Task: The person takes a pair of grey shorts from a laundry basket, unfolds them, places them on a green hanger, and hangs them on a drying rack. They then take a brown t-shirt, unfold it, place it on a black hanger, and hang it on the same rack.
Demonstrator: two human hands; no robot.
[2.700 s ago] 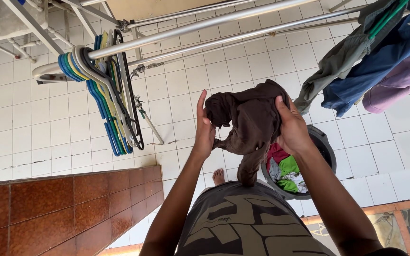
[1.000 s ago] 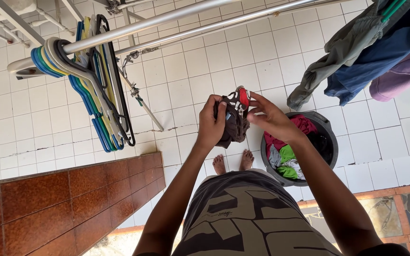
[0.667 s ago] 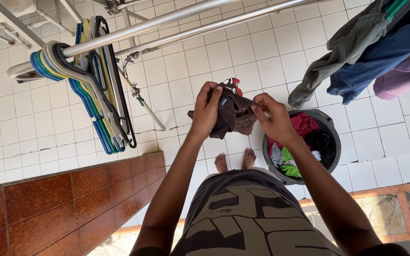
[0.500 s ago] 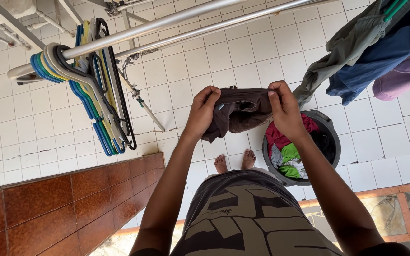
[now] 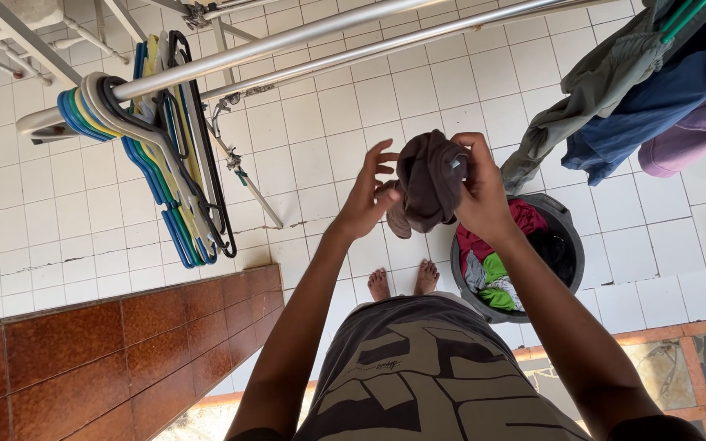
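The right hand (image 5: 484, 192) pinches the upper right corner of a small dark brown cloth garment (image 5: 428, 184), with the fingers closed on the fabric. The left hand (image 5: 367, 196) is at the garment's left edge with fingers spread; whether it grips I cannot tell. The garment is held up in front of the person, bunched, its long axis about vertical, the loose end hanging down. Just below right stands a round dark plastic basket (image 5: 567, 245) on the white tiled floor (image 5: 320, 155); it contains red, green and grey clothes. Coloured plastic hangers (image 5: 165, 188) hang on a metal rail (image 5: 288, 41) at the left.
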